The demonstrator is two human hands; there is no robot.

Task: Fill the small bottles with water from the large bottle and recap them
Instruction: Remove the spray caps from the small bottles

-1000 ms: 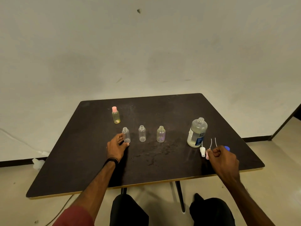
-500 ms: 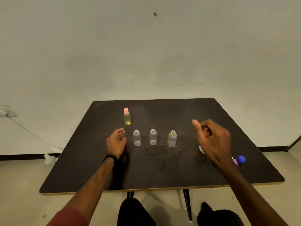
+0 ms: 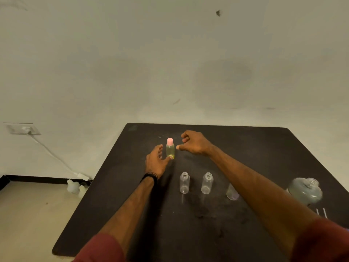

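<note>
pink plastic caps the one small bottle (image 3: pixel 170 150) that looks finished: it stands upright toward the far side of the dark table (image 3: pixel 245 140), holding a pale yellowish liquid, its cap on. the left hand (image 3: pixel 156 161) has its thumb touching the base of that bottle and its fingers spread loosely behind it, not closed round it; the right hand (image 3: pixel 194 142) hovers just beside the cap with thumb and curled fingers a narrow gap apart, holding nothing. nearer the person, two clear small bottles (image 3: pixel 184 183) (image 3: pixel 207 183) stand uncapped and look empty, and a third (image 3: pixel 232 193), partly hidden behind the right forearm, is uncapped too as far as can be told. the large bottle (image 3: pixel 306 190) sits at the right edge, open-necked and blurred. by my reading most of the filling and all the recapping of these three is left. no label or writing can be read here.
</note>
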